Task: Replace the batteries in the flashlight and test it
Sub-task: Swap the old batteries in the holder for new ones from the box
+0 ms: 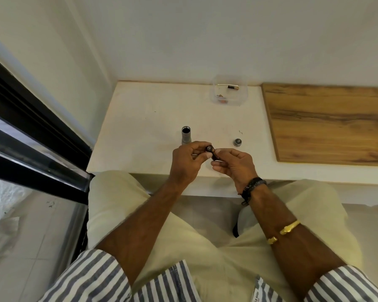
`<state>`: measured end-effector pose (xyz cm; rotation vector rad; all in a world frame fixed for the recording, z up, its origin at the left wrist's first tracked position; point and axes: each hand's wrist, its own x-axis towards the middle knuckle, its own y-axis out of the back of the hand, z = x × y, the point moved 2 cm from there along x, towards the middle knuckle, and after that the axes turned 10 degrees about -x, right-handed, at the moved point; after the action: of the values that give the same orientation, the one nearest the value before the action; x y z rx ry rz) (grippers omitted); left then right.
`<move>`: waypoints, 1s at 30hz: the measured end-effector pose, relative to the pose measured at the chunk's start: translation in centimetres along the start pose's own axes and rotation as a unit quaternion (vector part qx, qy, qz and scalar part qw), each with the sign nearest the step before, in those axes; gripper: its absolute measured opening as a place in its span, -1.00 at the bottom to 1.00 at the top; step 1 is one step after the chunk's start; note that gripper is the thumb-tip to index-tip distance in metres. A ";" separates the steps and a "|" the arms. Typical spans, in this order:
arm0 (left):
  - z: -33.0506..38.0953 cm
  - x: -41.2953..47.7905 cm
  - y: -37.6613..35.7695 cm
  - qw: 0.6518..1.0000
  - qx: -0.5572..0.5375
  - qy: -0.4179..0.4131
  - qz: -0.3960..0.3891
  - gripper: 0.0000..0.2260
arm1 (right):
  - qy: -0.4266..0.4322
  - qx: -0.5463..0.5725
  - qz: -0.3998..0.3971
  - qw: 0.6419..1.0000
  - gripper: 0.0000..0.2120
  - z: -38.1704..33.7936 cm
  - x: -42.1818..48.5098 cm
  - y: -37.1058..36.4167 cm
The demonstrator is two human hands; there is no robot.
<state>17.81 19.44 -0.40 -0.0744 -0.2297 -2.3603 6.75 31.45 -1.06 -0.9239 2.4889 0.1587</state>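
The silver flashlight body (pixel 186 135) stands upright on the white table (pixel 140 118), its open dark end facing up, just beyond my left hand. Its round tail cap (pixel 237 142) lies apart on the table to the right. My left hand (pixel 188 159) and my right hand (pixel 234 163) meet above the table's front edge, both gripping a small dark battery holder (pixel 212 151) between the fingertips. Its details are too small to make out. A clear plastic container (pixel 229 90) at the back holds a battery (pixel 233 87) and some small bits.
A wooden board (pixel 327 123) covers the table's right side. A white wall runs behind the table. A black-framed glass door (pixel 31 136) stands on the left. My legs in pale trousers are under the front edge.
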 end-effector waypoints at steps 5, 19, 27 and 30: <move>-0.3 0.0 0.0 0.998 0.048 -0.023 -0.016 -0.75 | 0.009 -0.056 0.010 0.998 -0.88 0.2 0.1 -0.1; -0.7 -0.2 -0.2 0.988 0.110 -0.078 -0.070 -0.74 | -0.028 -0.042 -0.012 0.999 -0.90 0.3 0.7 0.4; -0.2 0.1 -0.3 0.990 0.101 -0.085 -0.052 -0.75 | -0.034 0.037 -0.033 0.998 -0.80 -0.2 0.3 0.2; -0.4 0.0 -0.3 0.991 0.105 -0.075 -0.038 -0.75 | -0.031 0.026 -0.031 0.999 -0.85 -0.2 0.2 0.2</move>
<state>17.56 19.56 -0.87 -0.1444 -0.5618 -2.3932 6.43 31.46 -1.00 -0.9591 2.3939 0.0991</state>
